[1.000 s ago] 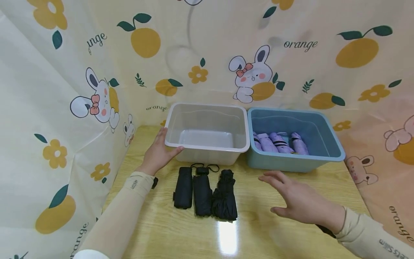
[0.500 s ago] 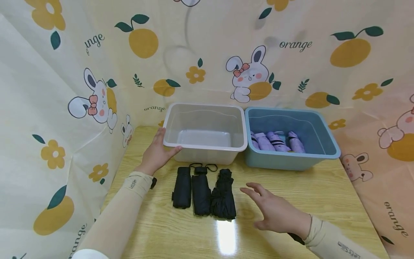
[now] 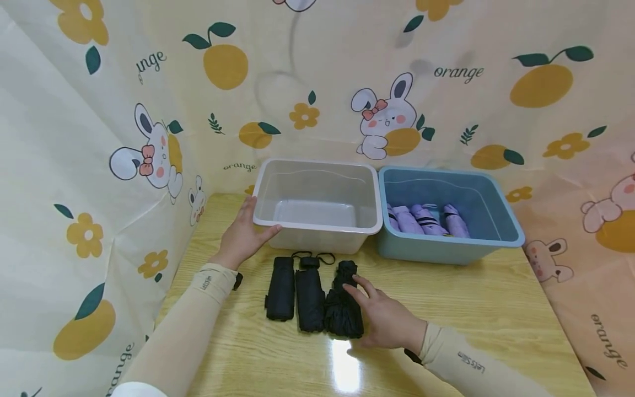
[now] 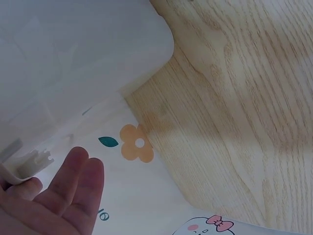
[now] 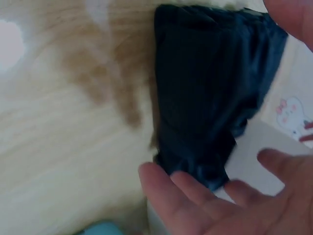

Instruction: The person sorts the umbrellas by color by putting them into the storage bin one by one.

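Three folded black umbrellas lie side by side in front of the bins in the head view: a left one (image 3: 280,289), a middle one (image 3: 310,300) and a loosely bundled right one (image 3: 342,314). My right hand (image 3: 389,320) is at the right umbrella's side, fingertips overlapping it in the head view. In the right wrist view its fingers (image 5: 171,200) are spread apart beside the dark cloth (image 5: 200,93). My left hand (image 3: 243,237) rests at the white bin's (image 3: 322,240) front left corner, thumb along the front rim; two fingers (image 4: 85,191) look straight in the left wrist view.
To the right of the white bin, a blue bin (image 3: 446,251) holds several folded purple umbrellas (image 3: 428,219). Both bins stand on a wooden table (image 3: 278,364) against a printed cloth backdrop (image 3: 317,71), which also rises at the left and right.
My right hand has moved left across the table, from in front of the blue bin to the right black umbrella. The left hand has stayed at the white bin's corner.
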A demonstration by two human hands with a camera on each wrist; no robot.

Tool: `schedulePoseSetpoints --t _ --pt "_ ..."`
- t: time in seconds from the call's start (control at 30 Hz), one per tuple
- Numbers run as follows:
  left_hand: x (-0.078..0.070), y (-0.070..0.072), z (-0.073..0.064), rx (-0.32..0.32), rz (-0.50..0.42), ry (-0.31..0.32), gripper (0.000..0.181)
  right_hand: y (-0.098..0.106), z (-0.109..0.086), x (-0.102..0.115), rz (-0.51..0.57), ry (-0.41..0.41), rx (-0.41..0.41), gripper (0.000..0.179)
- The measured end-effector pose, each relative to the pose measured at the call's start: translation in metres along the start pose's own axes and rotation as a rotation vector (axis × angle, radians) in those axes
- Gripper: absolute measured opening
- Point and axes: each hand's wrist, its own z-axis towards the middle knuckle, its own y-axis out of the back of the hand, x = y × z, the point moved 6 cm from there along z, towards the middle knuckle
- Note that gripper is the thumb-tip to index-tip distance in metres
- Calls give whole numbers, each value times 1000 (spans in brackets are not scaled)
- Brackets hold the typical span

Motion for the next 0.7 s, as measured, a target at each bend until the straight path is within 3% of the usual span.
schedulePoseSetpoints --t 0.3,0.53,0.7 --pt "3 -2 2 -5 6 -1 107 -37 26 -8 43 -36 5 115" --pt "2 -2 1 -2 10 11 106 -43 32 -1 70 -67 21 116" --pt "1 -1 1 1 9 11 106 -46 32 -1 89 -86 -16 114"
